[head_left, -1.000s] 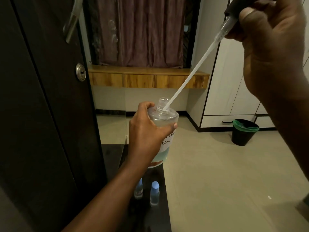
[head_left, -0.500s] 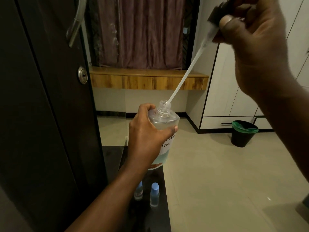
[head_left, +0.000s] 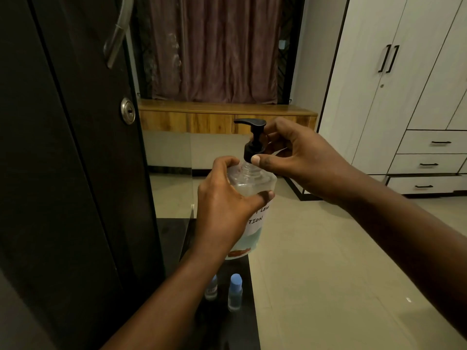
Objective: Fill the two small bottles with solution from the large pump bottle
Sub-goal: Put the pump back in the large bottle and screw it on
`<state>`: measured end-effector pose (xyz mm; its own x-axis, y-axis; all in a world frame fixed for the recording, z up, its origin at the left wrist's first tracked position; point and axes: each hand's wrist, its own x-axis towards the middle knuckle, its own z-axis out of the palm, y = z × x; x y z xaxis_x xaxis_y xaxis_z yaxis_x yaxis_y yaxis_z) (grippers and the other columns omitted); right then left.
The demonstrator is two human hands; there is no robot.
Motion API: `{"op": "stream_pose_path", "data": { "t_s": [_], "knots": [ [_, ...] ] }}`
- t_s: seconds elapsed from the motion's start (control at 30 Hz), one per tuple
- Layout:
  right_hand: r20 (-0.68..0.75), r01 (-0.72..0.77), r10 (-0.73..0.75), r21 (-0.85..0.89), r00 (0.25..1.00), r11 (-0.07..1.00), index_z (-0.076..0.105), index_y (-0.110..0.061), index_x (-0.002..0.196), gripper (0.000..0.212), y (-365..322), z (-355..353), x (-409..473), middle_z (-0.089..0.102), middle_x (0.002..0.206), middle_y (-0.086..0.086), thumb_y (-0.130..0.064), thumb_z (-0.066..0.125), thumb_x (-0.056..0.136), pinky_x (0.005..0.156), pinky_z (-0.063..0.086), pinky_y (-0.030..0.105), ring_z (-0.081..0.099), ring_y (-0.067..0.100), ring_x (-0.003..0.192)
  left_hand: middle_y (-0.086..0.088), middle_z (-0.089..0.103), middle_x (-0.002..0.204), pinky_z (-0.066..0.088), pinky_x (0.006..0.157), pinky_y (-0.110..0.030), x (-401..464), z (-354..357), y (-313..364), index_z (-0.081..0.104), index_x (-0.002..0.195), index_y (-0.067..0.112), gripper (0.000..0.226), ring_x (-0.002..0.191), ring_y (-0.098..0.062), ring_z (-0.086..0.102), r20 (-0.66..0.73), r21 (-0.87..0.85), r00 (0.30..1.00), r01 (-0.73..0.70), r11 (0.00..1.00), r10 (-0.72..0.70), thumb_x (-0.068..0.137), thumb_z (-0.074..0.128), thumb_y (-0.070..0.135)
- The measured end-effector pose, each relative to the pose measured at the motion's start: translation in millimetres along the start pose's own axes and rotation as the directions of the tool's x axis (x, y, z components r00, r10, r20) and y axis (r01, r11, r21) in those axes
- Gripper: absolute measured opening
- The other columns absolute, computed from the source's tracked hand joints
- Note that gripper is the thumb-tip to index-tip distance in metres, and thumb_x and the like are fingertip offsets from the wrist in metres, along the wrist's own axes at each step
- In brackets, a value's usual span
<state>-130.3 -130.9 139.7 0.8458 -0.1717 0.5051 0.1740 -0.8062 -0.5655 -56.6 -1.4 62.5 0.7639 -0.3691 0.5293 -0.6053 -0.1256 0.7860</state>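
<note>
Head view, frame centre: left hand (head_left: 225,210) clenched round upright pump bottle (head_left: 250,205); right hand (head_left: 298,157) pinching black pump collar (head_left: 252,151) directly above threaded neck, axes aligned.

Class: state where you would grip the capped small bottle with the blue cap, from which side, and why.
Pinch the small bottle around its clear body just below the blue cap, coming from above on its right: it stands upright, and the second small bottle and the left forearm crowd its left.
</note>
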Motion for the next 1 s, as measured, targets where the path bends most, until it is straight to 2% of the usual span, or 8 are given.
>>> {"op": "stream_pose_path", "data": {
  "t_s": [0.17,0.33,0.4,0.53,0.67,0.83,0.93,1.0],
  "knots": [
    [-0.040,-0.036,0.033,-0.097,0.999,0.995,0.050,-0.032,0.108,0.031,6,12,1,0.059,0.099,-0.017,-0.042,0.068,0.085,0.067,0.047,0.013,0.058,-0.005,0.090,0.007,0.060,0.123,0.049,0.082,-0.020,-1,2,-7,0.049,0.127,0.026,0.074,0.105,-0.005,0.053,-0.012,0.012,1.000,0.015,1.000,-0.014,0.065,0.088,0.035],
    [0.065,-0.093,0.086,0.101,0.994,0.991,0.049,-0.023,0.131,0.048,13,11,0,0.059,0.125,-0.009,-0.036,0.065,0.088,0.087,0.054,0.025,0.059,0.003,0.111,0.008,0.060,0.123,0.047,0.082,-0.019,1,2,-12,0.049,0.125,0.027,0.074,0.104,-0.005,0.054,-0.027,0.017,0.999,0.042,0.999,-0.041,0.063,0.089,0.036],
    [0.041,-0.070,0.066,0.113,0.997,0.991,0.052,-0.022,0.131,0.045,15,12,0,0.064,0.121,-0.007,-0.029,0.066,0.089,0.092,0.055,0.032,0.061,0.005,0.112,0.007,0.061,0.124,0.047,0.082,-0.020,2,1,-15,0.049,0.125,0.027,0.074,0.105,-0.006,0.054,-0.023,0.013,0.998,0.051,0.999,-0.051,0.063,0.089,0.035],
    [-0.086,-0.018,0.016,-0.014,0.996,1.000,0.054,-0.026,0.116,0.043,14,20,3,0.065,0.101,-0.010,-0.039,0.074,0.079,0.084,0.056,0.028,0.062,-0.001,0.096,0.009,0.059,0.120,0.043,0.076,-0.013,2,1,-16,0.049,0.125,0.027,0.075,0.104,-0.005,0.052,-0.016,0.020,0.998,0.058,0.998,-0.057,0.063,0.089,0.035],
    [0.020,-0.045,0.045,0.035,0.999,0.998,0.043,-0.028,0.132,0.058,12,23,2,0.057,0.116,-0.017,-0.040,0.071,0.082,0.090,0.049,0.021,0.055,-0.002,0.109,0.017,0.049,0.110,0.035,0.070,-0.005,4,0,-16,0.048,0.124,0.028,0.072,0.099,-0.002,0.048,-0.018,0.022,0.998,0.060,0.998,-0.060,0.064,0.088,0.037],
    [-0.106,-0.012,0.009,-0.034,0.994,0.999,0.050,-0.027,0.121,0.048,10,25,1,0.066,0.097,-0.014,-0.041,0.072,0.081,0.083,0.053,0.024,0.062,-0.004,0.093,0.013,0.055,0.115,0.038,0.071,-0.005,6,-2,-18,0.049,0.125,0.027,0.075,0.100,-0.002,0.051,-0.020,0.027,0.999,0.047,0.998,-0.047,0.063,0.089,0.037],
    [-0.131,-0.066,0.071,0.048,0.989,0.997,0.049,-0.024,0.119,0.052,11,22,2,0.066,0.090,-0.008,-0.045,0.072,0.078,0.079,0.057,0.033,0.065,0.004,0.088,0.017,0.051,0.111,0.036,0.069,-0.004,6,-3,-18,0.048,0.126,0.027,0.074,0.093,0.002,0.049,-0.025,0.024,0.998,0.056,0.998,-0.056,0.064,0.088,0.036],
    [-0.120,-0.089,0.102,0.112,0.988,0.990,0.046,-0.023,0.124,0.054,12,21,1,0.065,0.103,-0.008,-0.042,0.070,0.080,0.080,0.057,0.028,0.064,0.004,0.096,0.018,0.049,0.109,0.035,0.068,-0.004,7,-4,-16,0.048,0.125,0.028,0.073,0.084,0.006,0.048,-0.021,0.015,0.998,0.057,0.998,-0.057,0.065,0.088,0.035]
  ]
}}
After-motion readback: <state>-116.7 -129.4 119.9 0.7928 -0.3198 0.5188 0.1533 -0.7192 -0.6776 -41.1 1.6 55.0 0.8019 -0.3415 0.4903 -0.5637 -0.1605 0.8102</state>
